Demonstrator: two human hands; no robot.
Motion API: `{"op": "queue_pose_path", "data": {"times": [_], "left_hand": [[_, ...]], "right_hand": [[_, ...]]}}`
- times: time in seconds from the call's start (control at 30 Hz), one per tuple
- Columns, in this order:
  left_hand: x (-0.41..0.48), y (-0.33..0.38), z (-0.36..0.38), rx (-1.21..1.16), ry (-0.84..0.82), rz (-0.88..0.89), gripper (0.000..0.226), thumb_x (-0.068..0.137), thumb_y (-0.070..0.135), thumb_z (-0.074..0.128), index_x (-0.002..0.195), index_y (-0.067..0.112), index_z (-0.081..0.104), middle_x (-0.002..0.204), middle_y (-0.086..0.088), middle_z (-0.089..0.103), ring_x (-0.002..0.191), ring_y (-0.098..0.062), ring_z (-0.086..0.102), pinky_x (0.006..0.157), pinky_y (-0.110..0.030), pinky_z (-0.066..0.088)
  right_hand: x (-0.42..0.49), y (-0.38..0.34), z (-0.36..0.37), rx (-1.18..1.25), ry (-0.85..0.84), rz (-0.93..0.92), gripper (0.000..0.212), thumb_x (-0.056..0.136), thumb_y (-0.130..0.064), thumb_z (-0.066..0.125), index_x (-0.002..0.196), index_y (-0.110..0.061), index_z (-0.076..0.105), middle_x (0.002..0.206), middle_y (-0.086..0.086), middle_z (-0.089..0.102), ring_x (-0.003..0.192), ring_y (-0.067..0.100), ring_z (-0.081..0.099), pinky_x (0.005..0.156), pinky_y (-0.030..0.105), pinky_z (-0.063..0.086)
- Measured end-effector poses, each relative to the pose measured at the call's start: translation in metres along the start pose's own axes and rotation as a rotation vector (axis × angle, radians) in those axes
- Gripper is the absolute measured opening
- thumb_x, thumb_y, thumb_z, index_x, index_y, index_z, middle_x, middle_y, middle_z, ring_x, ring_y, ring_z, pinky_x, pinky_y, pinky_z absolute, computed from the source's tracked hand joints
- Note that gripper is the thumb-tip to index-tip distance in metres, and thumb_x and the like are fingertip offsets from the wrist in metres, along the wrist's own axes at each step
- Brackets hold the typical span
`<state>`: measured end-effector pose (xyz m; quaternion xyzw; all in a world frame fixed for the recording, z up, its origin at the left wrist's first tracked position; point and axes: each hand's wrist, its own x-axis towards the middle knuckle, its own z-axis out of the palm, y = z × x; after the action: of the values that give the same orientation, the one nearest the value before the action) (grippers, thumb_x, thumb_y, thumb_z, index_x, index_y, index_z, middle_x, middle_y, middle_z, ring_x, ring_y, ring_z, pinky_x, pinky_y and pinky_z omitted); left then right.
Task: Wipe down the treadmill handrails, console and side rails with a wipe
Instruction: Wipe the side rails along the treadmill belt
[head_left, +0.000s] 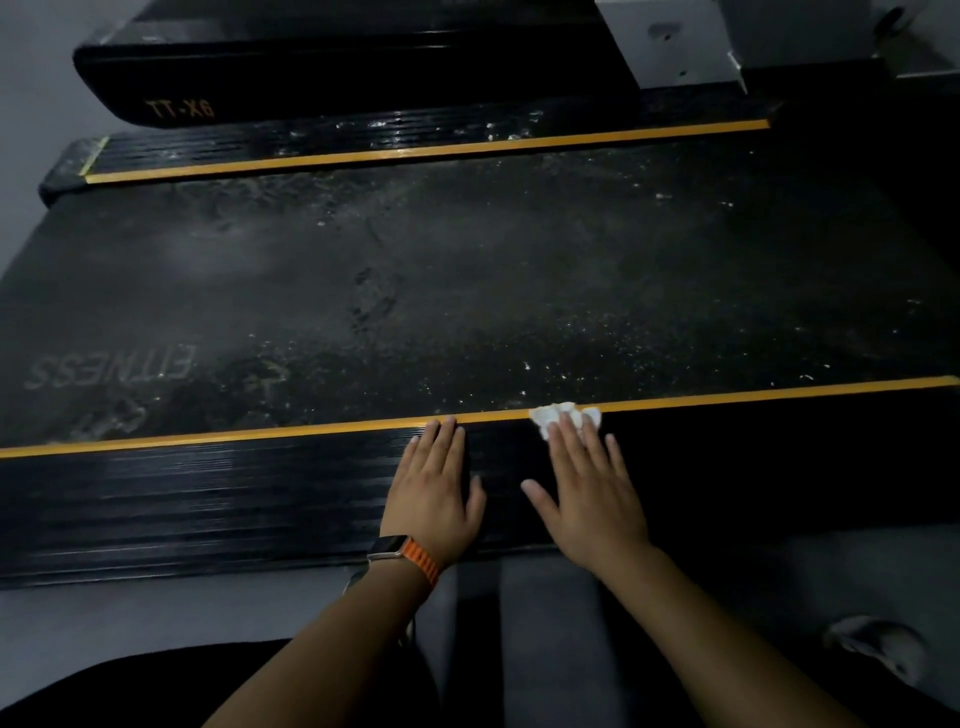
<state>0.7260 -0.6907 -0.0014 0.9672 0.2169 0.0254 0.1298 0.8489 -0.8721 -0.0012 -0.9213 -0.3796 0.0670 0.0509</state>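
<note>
— Where is the wipe (543, 418) lying?
— It is sitting crumpled under the straight fingertips of the right hand (592, 493), which is pressing it onto the yellow strip (260, 434) at the inner edge of the near side rail (208, 499).
— Which way is that rail running?
— Left to right, so the stroke is probably going sideways. The left hand (436, 493) is resting flat, fingers straight, just left of the wipe, blocking that way. The dusty belt (467, 270) is lying beyond.

Watch (400, 553) w/ orange strap, grey floor (156, 613)
</note>
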Motion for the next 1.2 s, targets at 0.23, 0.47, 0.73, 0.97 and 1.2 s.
{"op": "queue_pose_path", "data": {"times": [0.23, 0.47, 0.73, 0.97, 1.2], "left_hand": [[-0.001, -0.011, -0.007, -0.013, -0.059, 0.047, 0.067, 0.105, 0.051, 0.024, 0.163, 0.018, 0.02, 0.171, 0.001, 0.008, 0.158, -0.013, -0.004, 0.126, -0.032, -0.004], [-0.009, -0.062, -0.022, 0.025, -0.047, 0.033, 0.067, 0.105, 0.052, 0.02, 0.164, 0.02, 0.019, 0.171, 0.003, 0.008, 0.158, -0.012, -0.001, 0.126, -0.031, -0.007], [-0.013, -0.063, -0.025, -0.006, -0.055, 0.029, 0.066, 0.105, 0.045, 0.023, 0.163, 0.016, 0.022, 0.172, 0.0, 0.01, 0.158, -0.014, -0.001, 0.128, -0.035, -0.003], [-0.013, -0.061, -0.022, -0.003, -0.051, 0.037, 0.066, 0.104, 0.045, 0.024, 0.162, 0.013, 0.025, 0.171, -0.004, 0.014, 0.159, -0.017, 0.003, 0.129, -0.039, 0.002], [-0.012, -0.062, -0.022, -0.001, -0.034, 0.04, 0.066, 0.103, 0.044, 0.024, 0.16, 0.011, 0.031, 0.169, -0.006, 0.021, 0.158, -0.019, 0.01, 0.129, -0.039, 0.006]], "right_hand": [[0.007, -0.01, 0.004, -0.037, 0.004, -0.117, 0.081, 0.103, -0.068, 0.02, 0.163, -0.016, 0.033, 0.173, 0.002, 0.018, 0.16, 0.022, 0.015, 0.125, 0.048, 0.014], [0.006, -0.044, 0.003, 0.017, -0.045, 0.048, 0.099, 0.095, -0.076, -0.012, 0.167, -0.014, 0.018, 0.175, 0.003, 0.002, 0.162, 0.022, -0.004, 0.13, 0.045, 0.0], [0.008, -0.074, 0.015, -0.023, -0.001, -0.075, 0.086, 0.101, -0.073, 0.002, 0.167, -0.02, 0.018, 0.175, -0.002, 0.006, 0.162, 0.018, 0.001, 0.129, 0.047, 0.008], [-0.012, -0.053, 0.013, 0.021, 0.04, 0.102, 0.085, 0.104, -0.069, 0.01, 0.164, -0.012, 0.029, 0.174, 0.006, 0.015, 0.162, 0.025, 0.009, 0.129, 0.049, 0.012], [-0.006, -0.084, 0.026, 0.008, 0.079, -0.133, 0.073, 0.105, -0.061, 0.029, 0.162, -0.016, 0.033, 0.172, 0.003, 0.024, 0.16, 0.024, 0.02, 0.126, 0.048, 0.018]]}}
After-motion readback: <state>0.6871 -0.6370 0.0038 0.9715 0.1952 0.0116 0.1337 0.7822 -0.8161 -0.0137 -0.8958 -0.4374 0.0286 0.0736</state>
